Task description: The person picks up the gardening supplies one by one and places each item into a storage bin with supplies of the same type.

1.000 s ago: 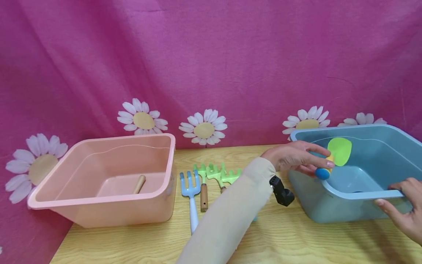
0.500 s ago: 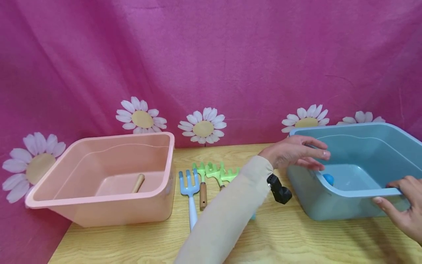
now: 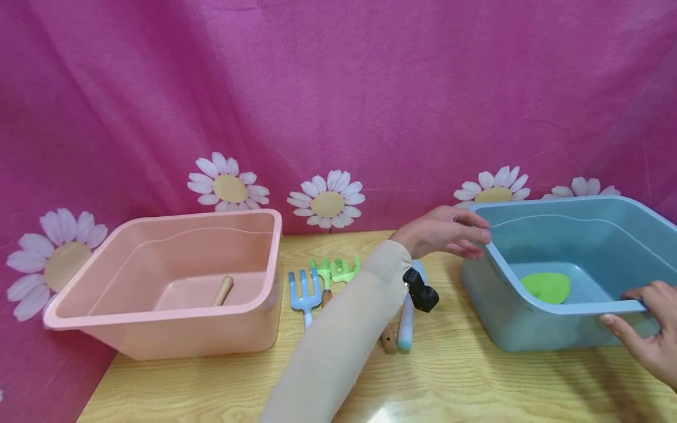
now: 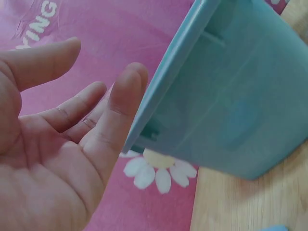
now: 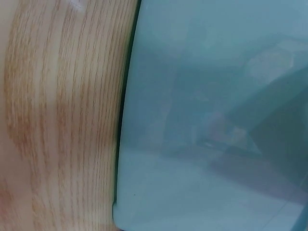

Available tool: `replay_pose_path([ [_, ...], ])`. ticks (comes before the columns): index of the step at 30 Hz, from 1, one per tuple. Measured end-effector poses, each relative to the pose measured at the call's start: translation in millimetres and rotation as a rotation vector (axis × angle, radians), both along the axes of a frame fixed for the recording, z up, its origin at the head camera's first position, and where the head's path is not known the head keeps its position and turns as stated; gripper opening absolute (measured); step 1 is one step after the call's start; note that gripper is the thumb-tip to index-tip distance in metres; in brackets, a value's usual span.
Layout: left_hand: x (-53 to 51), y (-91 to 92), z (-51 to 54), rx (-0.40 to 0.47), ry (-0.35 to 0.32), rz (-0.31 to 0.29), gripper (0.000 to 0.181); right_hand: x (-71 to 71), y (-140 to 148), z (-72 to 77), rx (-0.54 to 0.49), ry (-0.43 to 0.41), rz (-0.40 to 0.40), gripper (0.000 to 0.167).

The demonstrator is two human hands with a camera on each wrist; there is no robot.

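My left hand (image 3: 445, 231), its fingers loosely bent and holding nothing, hovers at the left rim of the blue tub (image 3: 508, 273). In the left wrist view the same hand (image 4: 62, 139) shows an empty palm beside the tub's outer wall (image 4: 226, 106). A green shovel blade (image 3: 547, 287) lies inside that tub; its handle is hidden by the near wall. My right hand (image 3: 646, 332) grips the tub's front rim, thumb outside and fingers over the edge. The right wrist view shows only the tub's wall (image 5: 192, 115) and the wooden table.
A pink tub (image 3: 174, 335) on the left holds a wooden handle (image 3: 224, 291). Between the tubs lie a blue fork (image 3: 305, 296), green rakes (image 3: 344, 271) and a tool with a pale handle (image 3: 406, 323), partly under my left forearm. A pink flowered cloth (image 3: 338, 106) hangs behind.
My left hand has let go of the green shovel, which dropped into the blue tub, and has drawn back leftward to the rim. My right hand stays on the front rim.
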State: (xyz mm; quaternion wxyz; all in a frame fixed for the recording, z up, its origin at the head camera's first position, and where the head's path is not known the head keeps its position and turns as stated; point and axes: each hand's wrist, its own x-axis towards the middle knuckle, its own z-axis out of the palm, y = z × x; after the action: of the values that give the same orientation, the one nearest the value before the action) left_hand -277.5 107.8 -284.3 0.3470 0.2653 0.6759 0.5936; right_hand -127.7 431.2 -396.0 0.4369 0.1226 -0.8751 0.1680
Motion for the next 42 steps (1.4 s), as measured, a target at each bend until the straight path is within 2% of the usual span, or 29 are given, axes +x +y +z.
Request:
replay_pose_path([
  [8,-8.3,-14.1,-3.7,-0.030,-0.018,0.056,0.040,-0.2,0,-1.3,-0.007,-0.008,-0.012,0.077],
  [16,-17.3,-34.9,-10.8,-0.122,0.063,0.063,0.038,-2.6,3,0.2,0.004,0.016,0.008,0.079],
  [26,-25.5,-61.1,-19.8,-0.234,0.103,0.064,0.036,-2.6,2,0.7,0.007,0.027,0.021,0.083],
  [34,-25.6,-74.2,-31.4,-0.320,0.149,0.056,0.043,-3.1,1,1.8,0.000,0.031,0.015,0.087],
  [38,-21.6,-79.7,-40.3,-0.356,0.179,0.048,0.042,-2.6,0,2.1,-0.002,0.034,0.013,0.087],
  [42,-14.8,-85.2,-48.8,-0.341,0.187,0.040,0.039,-2.2,0,1.3,-0.001,0.023,0.000,0.086],
])
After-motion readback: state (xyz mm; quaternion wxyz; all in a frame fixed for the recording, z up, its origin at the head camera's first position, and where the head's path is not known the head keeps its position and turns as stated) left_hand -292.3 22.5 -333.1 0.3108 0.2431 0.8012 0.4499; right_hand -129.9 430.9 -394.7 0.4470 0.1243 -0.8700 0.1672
